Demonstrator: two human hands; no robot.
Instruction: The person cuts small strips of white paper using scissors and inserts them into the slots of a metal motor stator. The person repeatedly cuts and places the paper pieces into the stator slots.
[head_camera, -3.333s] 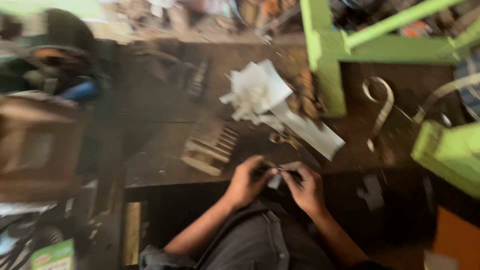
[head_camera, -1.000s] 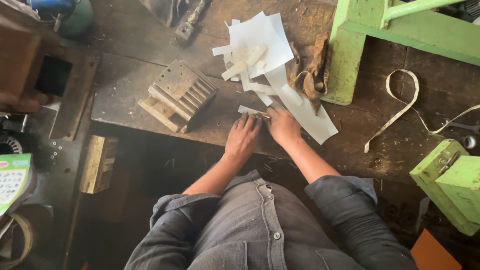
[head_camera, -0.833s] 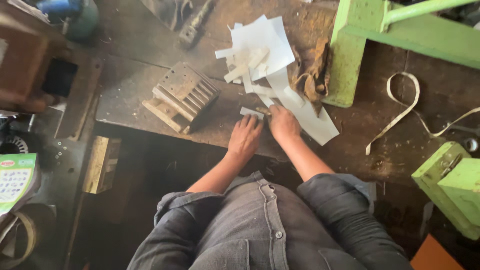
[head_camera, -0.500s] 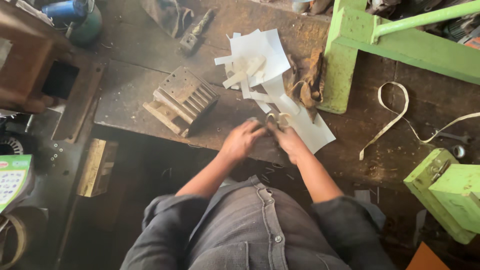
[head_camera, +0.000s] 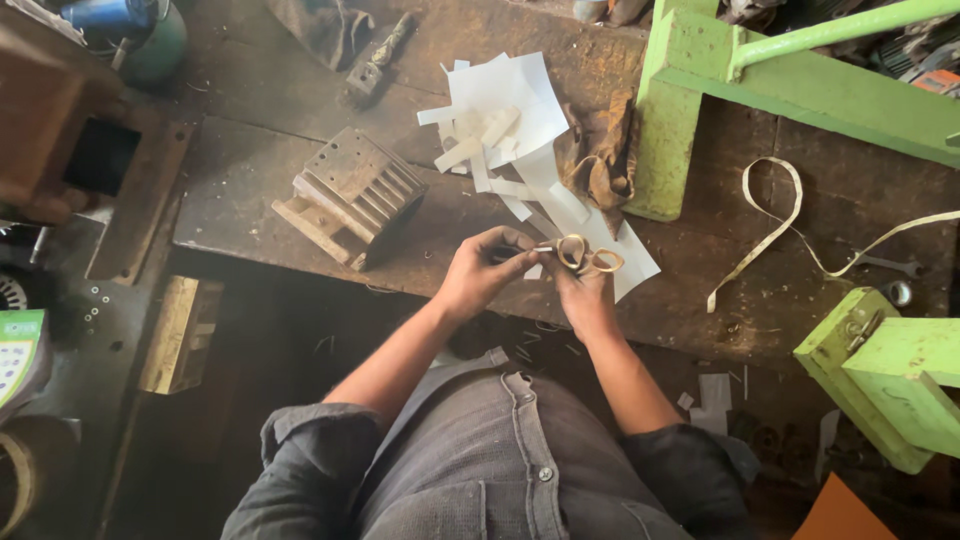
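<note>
The right hand (head_camera: 585, 292) grasps tan scissors (head_camera: 578, 255) above the dark, rough wooden surface (head_camera: 250, 190). The left hand (head_camera: 480, 272) pinches their tip. White paper scraps (head_camera: 510, 105) lie just behind.

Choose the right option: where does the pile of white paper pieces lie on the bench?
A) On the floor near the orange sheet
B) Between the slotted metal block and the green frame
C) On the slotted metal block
B: the white paper pieces lie on the bench between the slotted metal block and the green frame.
</note>
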